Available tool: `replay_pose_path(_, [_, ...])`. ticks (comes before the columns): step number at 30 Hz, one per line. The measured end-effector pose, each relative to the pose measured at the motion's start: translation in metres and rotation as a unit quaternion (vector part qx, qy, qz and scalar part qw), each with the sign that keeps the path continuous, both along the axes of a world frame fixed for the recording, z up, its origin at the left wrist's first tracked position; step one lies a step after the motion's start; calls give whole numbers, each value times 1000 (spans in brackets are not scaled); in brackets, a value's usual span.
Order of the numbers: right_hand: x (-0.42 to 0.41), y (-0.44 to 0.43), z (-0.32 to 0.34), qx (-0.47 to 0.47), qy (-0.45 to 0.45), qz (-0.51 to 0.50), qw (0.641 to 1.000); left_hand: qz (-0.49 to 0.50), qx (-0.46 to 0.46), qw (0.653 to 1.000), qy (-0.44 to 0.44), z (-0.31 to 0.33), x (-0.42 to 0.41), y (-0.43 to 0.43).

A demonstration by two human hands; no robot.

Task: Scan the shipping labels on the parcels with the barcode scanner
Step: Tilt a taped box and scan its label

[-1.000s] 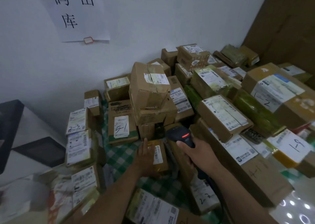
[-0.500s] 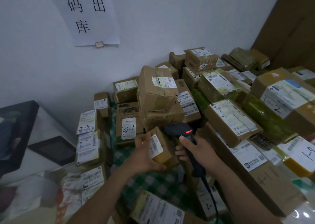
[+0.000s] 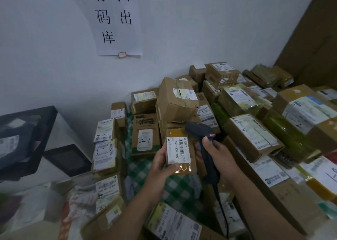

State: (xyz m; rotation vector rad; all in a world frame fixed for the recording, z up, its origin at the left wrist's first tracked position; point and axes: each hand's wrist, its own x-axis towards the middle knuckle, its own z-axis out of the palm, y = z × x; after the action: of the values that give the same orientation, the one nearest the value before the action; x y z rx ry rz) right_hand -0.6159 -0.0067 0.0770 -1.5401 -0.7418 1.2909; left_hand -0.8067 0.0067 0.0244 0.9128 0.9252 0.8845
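Note:
My left hand (image 3: 160, 162) holds a small brown parcel (image 3: 182, 168) lifted above the pile, its white shipping label (image 3: 178, 150) with barcodes facing me. My right hand (image 3: 217, 153) grips a black barcode scanner (image 3: 200, 130) by its handle, thumb just under the red button. The scanner's head sits right behind the parcel's top right corner. Its black cable (image 3: 221, 208) trails down toward me.
Many labelled cardboard parcels are piled ahead and to the right, among them a box marked 5-1 (image 3: 145, 135) and a tall dented box (image 3: 177, 101). A green checked cloth (image 3: 140, 168) shows between them. A paper sign (image 3: 113, 18) hangs on the white wall. A dark tray (image 3: 23, 135) sits left.
My left hand has lifted the small parcel from the pile and turned its label up toward me. The scanner came up beside it, and the view tilted upward.

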Motion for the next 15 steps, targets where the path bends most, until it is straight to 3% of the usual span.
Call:
replay_pose_path(3, [-6,-5,-1,0,24,0,1000,-32,8,999,8,2,-7,8])
replay_pose_path(7, [-10,-7,1,27,38,36,998,15,-4,996,93,10,-22,19])
replay_pose_path(10, [-12,-10,10,51,-57,105,992,45,-7,984,172,16,-41,28])
replay_pose_path(15, [-14,-13,19,67,-235,206,948,76,-46,974,210,17,-79,43])
